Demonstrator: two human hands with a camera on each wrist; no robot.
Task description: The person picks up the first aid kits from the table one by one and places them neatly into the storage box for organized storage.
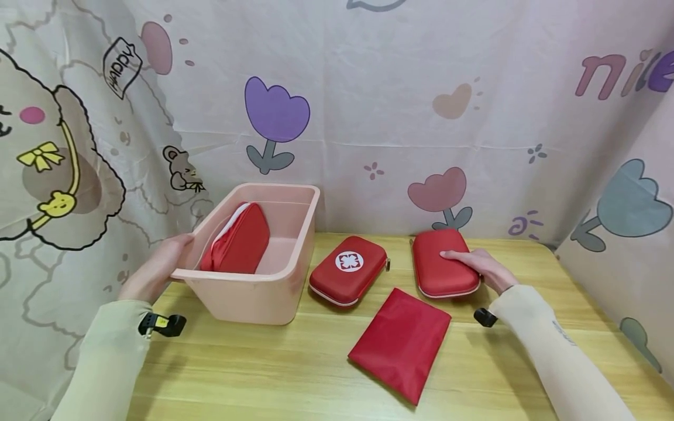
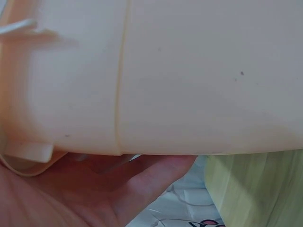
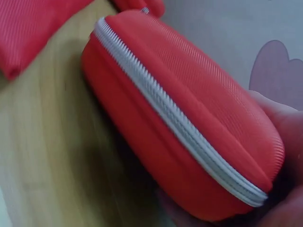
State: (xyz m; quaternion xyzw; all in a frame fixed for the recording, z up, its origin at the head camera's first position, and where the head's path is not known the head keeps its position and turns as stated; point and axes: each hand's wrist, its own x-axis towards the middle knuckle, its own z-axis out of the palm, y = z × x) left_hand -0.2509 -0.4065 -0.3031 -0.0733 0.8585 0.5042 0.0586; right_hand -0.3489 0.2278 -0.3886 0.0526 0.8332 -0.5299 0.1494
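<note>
A peach plastic bin (image 1: 247, 298) stands on the left of the table, and my left hand (image 1: 158, 266) grips its left rim. In the left wrist view the bin wall (image 2: 199, 80) fills most of the picture, with the hand (image 2: 118, 194) along its edge. Inside the bin a red zip pouch (image 1: 242, 242) with a white edge leans against the left wall. At the right, my right hand (image 1: 487, 268) holds a red hard zip case (image 1: 444, 269), thumb over its top. Its pale zipper (image 3: 165, 104) runs closed along the side in the right wrist view.
Between bin and right hand lies another red zip case (image 1: 347, 280) with a round white emblem. Nearer the front, a flat red pouch (image 1: 402, 345) lies on the wooden table (image 1: 253, 374). A printed curtain (image 1: 363, 88) hangs behind and at both sides.
</note>
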